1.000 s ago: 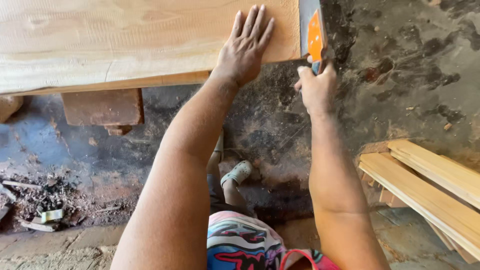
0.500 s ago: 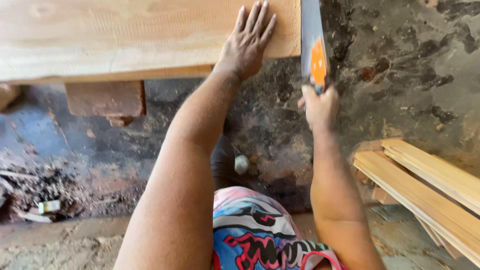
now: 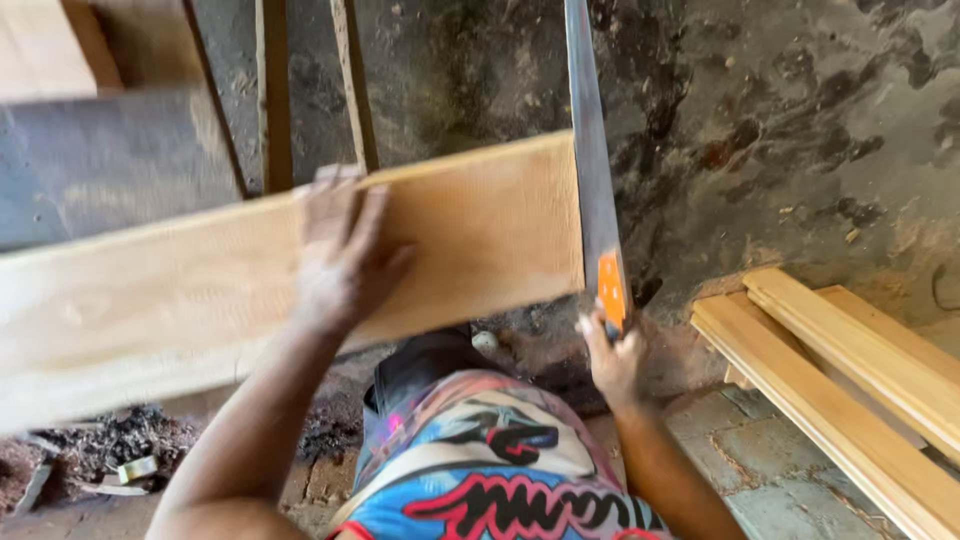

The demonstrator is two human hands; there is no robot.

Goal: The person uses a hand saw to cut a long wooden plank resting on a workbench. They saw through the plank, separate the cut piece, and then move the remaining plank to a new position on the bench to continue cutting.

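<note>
- Wooden plank (image 3: 480,240): stiff, likely heavy; left hand (image 3: 340,255) pressed flat on it, fingers spread.
- Saw (image 3: 595,190): thin, flexible blade; right hand (image 3: 612,358) fingers clamped round its handle.

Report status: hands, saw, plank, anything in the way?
Left hand flat on the wide plank. Right hand grips the handsaw, blade at the plank's end. Stacked planks lie right, apart from the cut.

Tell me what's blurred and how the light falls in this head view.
Head view: left hand and plank smeared by motion blur; saw and right hand sharper; soft, even daylight, no glare, dim under the plank; stacked boards brightly lit.
</note>
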